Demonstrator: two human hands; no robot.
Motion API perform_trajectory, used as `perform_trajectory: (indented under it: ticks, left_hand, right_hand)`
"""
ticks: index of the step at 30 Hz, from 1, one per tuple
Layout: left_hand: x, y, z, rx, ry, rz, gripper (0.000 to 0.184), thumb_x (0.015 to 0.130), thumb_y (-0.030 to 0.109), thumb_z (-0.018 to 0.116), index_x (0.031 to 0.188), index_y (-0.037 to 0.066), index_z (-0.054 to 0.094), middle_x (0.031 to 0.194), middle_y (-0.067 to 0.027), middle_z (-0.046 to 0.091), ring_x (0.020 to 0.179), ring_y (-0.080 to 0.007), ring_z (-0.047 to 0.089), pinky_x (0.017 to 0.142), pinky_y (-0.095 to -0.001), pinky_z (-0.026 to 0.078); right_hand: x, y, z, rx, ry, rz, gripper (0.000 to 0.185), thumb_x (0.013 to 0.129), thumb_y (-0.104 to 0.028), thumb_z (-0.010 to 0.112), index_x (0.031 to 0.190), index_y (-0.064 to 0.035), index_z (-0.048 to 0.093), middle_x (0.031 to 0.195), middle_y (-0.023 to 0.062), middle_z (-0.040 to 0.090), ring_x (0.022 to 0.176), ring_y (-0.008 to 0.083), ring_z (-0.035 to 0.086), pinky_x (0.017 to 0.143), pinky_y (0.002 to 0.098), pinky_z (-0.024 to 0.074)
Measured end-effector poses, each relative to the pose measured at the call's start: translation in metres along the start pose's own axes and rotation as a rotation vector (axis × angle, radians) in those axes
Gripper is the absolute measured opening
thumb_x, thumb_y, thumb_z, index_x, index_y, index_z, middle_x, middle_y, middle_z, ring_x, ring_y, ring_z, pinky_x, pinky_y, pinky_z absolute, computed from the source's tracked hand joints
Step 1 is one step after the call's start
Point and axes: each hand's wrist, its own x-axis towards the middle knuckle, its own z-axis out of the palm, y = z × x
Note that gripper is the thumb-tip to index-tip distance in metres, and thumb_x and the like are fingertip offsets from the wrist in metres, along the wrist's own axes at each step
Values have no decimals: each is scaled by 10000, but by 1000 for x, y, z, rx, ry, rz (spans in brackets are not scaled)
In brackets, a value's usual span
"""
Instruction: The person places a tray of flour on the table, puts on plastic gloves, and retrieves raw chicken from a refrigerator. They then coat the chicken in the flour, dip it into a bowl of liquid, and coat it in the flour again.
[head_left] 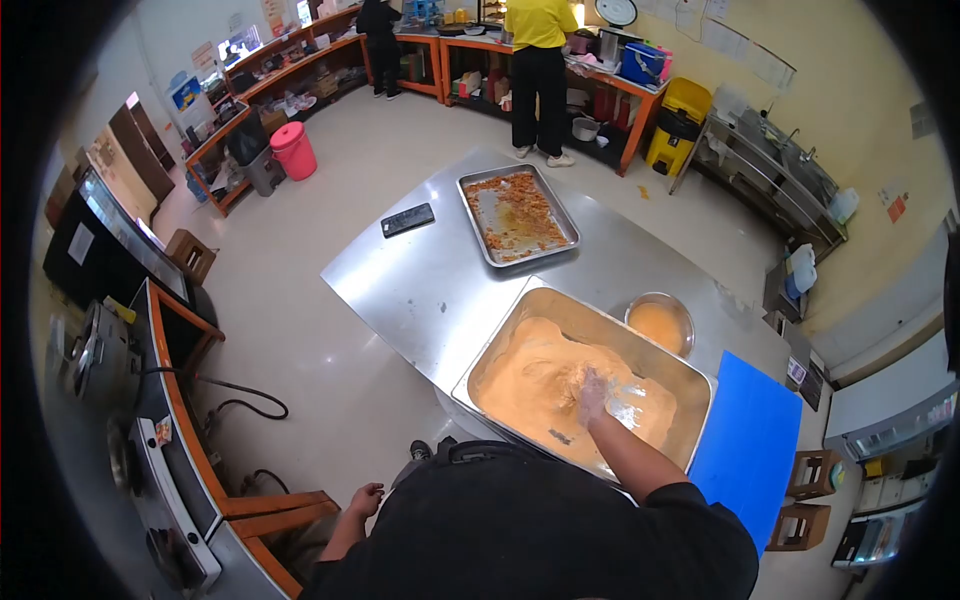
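My right hand [592, 398] is down in a deep metal pan [699, 432], dusted with pale orange powder [520, 372]. Its fingers are partly buried in a clump of the powder, so their pose is hidden. A patch of the pan's bare bottom shines just right of the hand. Low on the left, beside my body and off the table, my left hand [367, 498] hangs with fingers loosely curled and nothing visible in them. Behind the pan's right side stands a round metal bowl [686, 318] of orange powder or batter.
On the steel table [400, 290] are a shallow tray [574, 243] with orange-brown crumbs and a phone [408, 220]. A blue board [745, 440] lies right of the pan. Two people stand at the back counter. A stove [175, 500] is at left.
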Motion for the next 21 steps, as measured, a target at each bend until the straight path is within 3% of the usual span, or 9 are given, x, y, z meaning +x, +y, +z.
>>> perform_trajectory:
  ticks: [2, 4, 5, 8, 11, 12, 15, 19, 21]
  left_hand:
    - [1, 13, -1, -21, 12, -2, 291, 896, 60, 504, 1177, 13, 562, 997, -102, 658, 803, -163, 594, 737, -298, 482]
    - [-3, 25, -1, 16, 24, -31, 294, 898, 66, 506, 1182, 13, 558, 1019, -108, 656, 850, -174, 603, 764, -307, 483]
    - [-9, 34, 1, 33, 29, -48, 296, 898, 69, 507, 1185, 13, 557, 1030, -110, 656, 874, -180, 608, 778, -311, 484]
    - [-12, 27, 3, 64, 35, -65, 281, 905, 90, 511, 1168, 15, 576, 1062, -132, 649, 971, -217, 612, 834, -329, 477]
    - [-23, 25, 3, 169, 24, -27, 275, 897, 108, 536, 1152, 19, 590, 1052, -141, 651, 940, -229, 625, 813, -332, 488]
    - [-29, 31, 1, 203, 28, -37, 280, 895, 109, 542, 1156, 19, 587, 1051, -140, 652, 930, -224, 627, 805, -330, 490]
    - [-23, 19, -6, 168, 52, -37, 299, 889, 111, 558, 1172, 17, 572, 1038, -133, 655, 911, -204, 630, 782, -316, 491]
    - [-32, 38, -15, 120, 47, -117, 319, 890, 109, 564, 1193, 10, 550, 1005, -122, 660, 894, -183, 632, 762, -307, 493]
    - [-28, 33, -17, 80, 47, -43, 315, 904, 86, 533, 1206, -6, 529, 1033, -137, 643, 886, -202, 639, 778, -316, 504]
  right_hand:
    - [-2, -1, -21, -142, -55, 107, 535, 852, -384, 515, 1257, -38, 469, 1203, 166, 514, 1121, 293, 475, 944, 383, 362]
    - [-10, -14, -45, -446, -175, 12, 576, 852, -407, 514, 1295, -46, 442, 1289, 174, 471, 1202, 300, 428, 1004, 385, 324]
    - [-17, -25, -56, -592, -236, -76, 597, 852, -418, 514, 1314, -50, 429, 1332, 178, 450, 1242, 304, 405, 1033, 386, 305]
    - [-36, -48, -72, -953, -302, -642, 636, 833, -495, 515, 1336, -115, 434, 1355, 192, 423, 1251, 351, 385, 1061, 421, 269]
    - [-27, -26, -48, -992, -363, -964, 720, 815, -605, 463, 1390, -179, 374, 1462, 137, 292, 1333, 324, 283, 1099, 449, 170]
    - [-23, -23, -43, -929, -298, -995, 689, 818, -620, 443, 1350, -182, 436, 1412, 128, 382, 1302, 298, 339, 1093, 455, 181]
    - [4, -35, -32, -848, -373, -1000, 437, 774, -421, 584, 1114, -147, 603, 1161, 137, 573, 1096, 299, 524, 968, 444, 374]
    - [24, -50, -21, -879, -416, -897, 285, 770, -301, 594, 982, -113, 627, 1039, 127, 625, 910, 295, 612, 791, 438, 483]
    - [24, -65, -18, -902, -470, -783, 236, 765, -266, 598, 905, -80, 637, 964, 141, 644, 835, 309, 633, 708, 441, 511]
